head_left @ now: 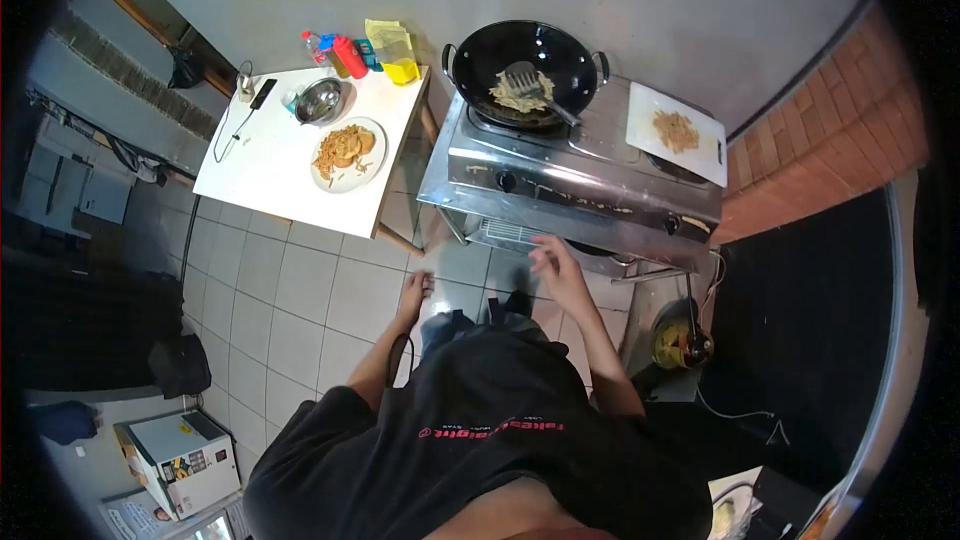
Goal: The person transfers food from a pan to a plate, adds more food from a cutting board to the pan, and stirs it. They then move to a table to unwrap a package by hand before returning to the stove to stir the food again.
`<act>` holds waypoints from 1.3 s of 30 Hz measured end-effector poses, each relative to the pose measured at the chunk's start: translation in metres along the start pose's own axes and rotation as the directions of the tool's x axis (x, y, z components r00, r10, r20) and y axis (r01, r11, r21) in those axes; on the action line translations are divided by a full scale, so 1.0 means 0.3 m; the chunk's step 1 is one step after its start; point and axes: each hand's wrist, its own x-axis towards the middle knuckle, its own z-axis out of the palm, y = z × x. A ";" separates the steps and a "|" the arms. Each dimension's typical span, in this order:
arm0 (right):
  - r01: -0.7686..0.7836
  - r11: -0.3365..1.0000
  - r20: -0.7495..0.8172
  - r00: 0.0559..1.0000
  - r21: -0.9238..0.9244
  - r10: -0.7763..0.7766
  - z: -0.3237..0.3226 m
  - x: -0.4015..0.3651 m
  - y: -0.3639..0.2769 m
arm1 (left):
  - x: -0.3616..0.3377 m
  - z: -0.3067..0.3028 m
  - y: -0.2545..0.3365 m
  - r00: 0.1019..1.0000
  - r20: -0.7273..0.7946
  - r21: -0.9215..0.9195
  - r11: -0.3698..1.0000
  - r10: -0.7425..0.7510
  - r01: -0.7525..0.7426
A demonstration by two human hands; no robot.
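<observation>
My right hand (553,264) is raised in front of the steel gas stove (580,180), its fingers apart and slightly bent, with nothing in it. Lower and to the left, my left hand (417,290) hangs over the tiled floor near the table leg, fingers curled in and nothing visible in them. A black two-handled wok (480,55) sits on the left burner. Inside it lies pale shredded food (508,98), with a dark slotted spatula (523,80) resting on top. On the stove's right side is a white cutting board (645,110) bearing pale strips of food (677,131).
To the left stands a white table (260,180) with a plate (371,168) of fried food, a metal bowl (320,100), a phone (263,94), a red bottle (350,57) and a yellow package (400,70). A brick wall (820,140) borders the stove's right side. A gas cylinder (677,343) stands below.
</observation>
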 end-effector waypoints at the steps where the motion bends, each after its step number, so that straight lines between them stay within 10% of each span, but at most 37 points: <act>1: 0.006 1.000 -0.017 1.000 0.007 -0.006 -0.008 0.064 -0.031 | 0.068 0.045 0.099 1.000 0.008 -0.010 1.000 0.018 -0.018; 8: 0.127 0.984 -0.244 0.965 0.122 -0.094 -0.131 0.378 -0.098 | 0.505 0.261 0.604 0.995 -0.063 0.001 0.997 0.076 -0.076; 13: 0.054 0.987 -0.413 0.911 0.149 0.012 -0.178 0.464 -0.140 | 0.960 0.358 0.561 0.887 -0.310 0.237 0.931 0.343 -0.277; 18: -0.141 0.953 -0.614 0.787 -0.269 -0.057 -0.217 0.600 -0.136 | 0.944 0.518 0.686 0.841 -0.264 0.552 0.789 0.473 -0.270; 30: -0.326 0.918 -0.479 0.858 -0.228 0.186 -0.293 0.743 -0.166 | 0.902 0.551 0.736 0.836 -0.360 0.671 0.738 0.415 -0.077; 39: -0.176 0.957 -0.363 0.928 -0.231 0.083 -0.319 0.775 -0.179 | 0.824 0.584 0.818 0.810 -0.407 0.761 0.648 0.423 0.044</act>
